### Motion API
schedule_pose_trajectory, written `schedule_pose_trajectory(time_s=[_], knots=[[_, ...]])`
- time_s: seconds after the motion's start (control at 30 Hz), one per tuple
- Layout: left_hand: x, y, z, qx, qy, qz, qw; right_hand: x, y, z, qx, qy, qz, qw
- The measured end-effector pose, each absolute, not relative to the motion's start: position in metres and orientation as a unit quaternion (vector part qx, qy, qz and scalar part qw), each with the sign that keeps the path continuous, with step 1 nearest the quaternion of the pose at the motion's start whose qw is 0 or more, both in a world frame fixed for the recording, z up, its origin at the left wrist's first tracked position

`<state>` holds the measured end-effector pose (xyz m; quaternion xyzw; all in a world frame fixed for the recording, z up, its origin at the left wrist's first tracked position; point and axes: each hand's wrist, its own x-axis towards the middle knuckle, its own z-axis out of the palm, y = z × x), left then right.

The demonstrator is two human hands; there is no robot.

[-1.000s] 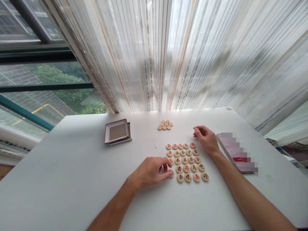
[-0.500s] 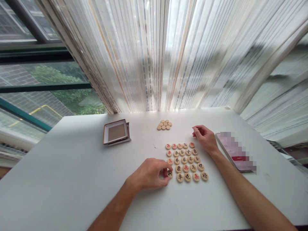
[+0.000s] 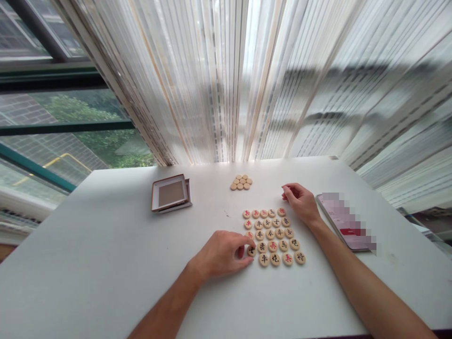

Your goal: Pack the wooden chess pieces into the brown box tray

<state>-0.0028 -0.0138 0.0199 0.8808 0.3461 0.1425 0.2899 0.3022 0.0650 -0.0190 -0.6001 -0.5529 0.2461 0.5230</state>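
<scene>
My left hand has its thumb and index finger closed around the sides of a round wooden Chinese chess piece with a black character. That piece lies at the left edge of a grid of similar pieces, beside one marked in black and just below a red-marked one that the fingers partly cover. The grid mixes red and black characters, all facing up. Past its far right corner, my right hand rests on the table with fingers curled in and nothing visible in them. Nearest to it is a red piece.
Farther back sits a cluster of blank-side-up pieces. An open shallow box stands at the left on the white table. A phone, partly pixelated, lies right of my right forearm. Curtains hang behind the table.
My left hand has moved the black-marked piece slightly away from me and to the right, closer to the grid, and its character shows more clearly. My right hand stays in place.
</scene>
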Motion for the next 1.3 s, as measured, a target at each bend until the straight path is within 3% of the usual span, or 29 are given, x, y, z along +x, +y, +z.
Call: schedule_pose_trajectory(time_s=[1.3], knots=[[-0.0033, -0.0128, 0.0191, 0.864, 0.370, 0.146, 0.308, 0.3023, 0.0647, -0.0188, -0.602, -0.559, 0.237, 0.519]])
